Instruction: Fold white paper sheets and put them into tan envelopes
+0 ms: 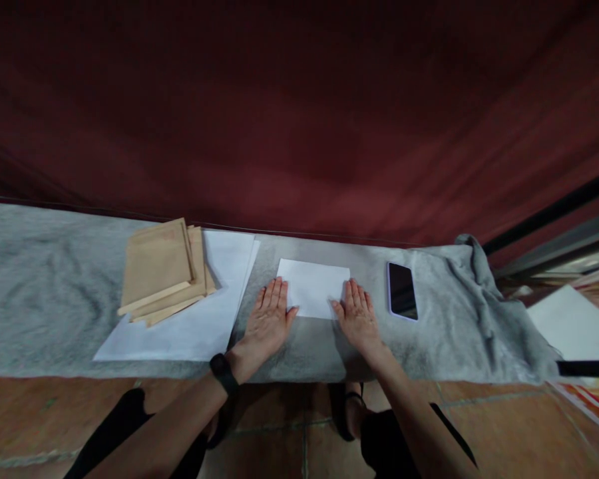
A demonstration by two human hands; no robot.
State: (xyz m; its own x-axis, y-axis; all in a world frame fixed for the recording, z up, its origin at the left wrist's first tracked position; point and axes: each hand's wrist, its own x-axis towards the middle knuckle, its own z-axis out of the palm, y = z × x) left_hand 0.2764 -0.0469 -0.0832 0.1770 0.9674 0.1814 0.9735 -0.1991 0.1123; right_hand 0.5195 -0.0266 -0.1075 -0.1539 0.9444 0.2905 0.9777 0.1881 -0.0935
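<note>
White sheet (315, 287): lies flat on the fabric-covered tabletop (34, 286), between the two hands, a plain oblong with its long sides running left to right.
Left hand (269, 318): palm down at the sheet's left edge, fingers together and pointing away from the body, the thumb reaching onto the sheet near its lower left corner.
Left grip: spread flat, closed around nothing, just resting along that edge.
Right hand (359, 319): palm down at the sheet's right edge, a near mirror of the left, its thumb on the sheet near the lower right corner.
Right grip: also flat and extended, nothing clasped in it.
Wristband (224, 374): black, on the left wrist, below and to the left of the sheet.
Phone (402, 291): right of the sheet and apart from it, beyond the right hand, dark screen up, pale purple edge showing.
Brown paper pieces (157, 259): in an uneven overlapping pile, well to the left of the sheet.
Larger white paper (180, 340): under the brown pile, left of the sheet and apart from it.
Red fabric (299, 146): hangs or stands behind the sheet, across the whole width.
Tiled floor (504, 432): nearer the body than the sheet and lower.
Feet (350, 412): below the sheet, in dark footwear, partly hidden.
</note>
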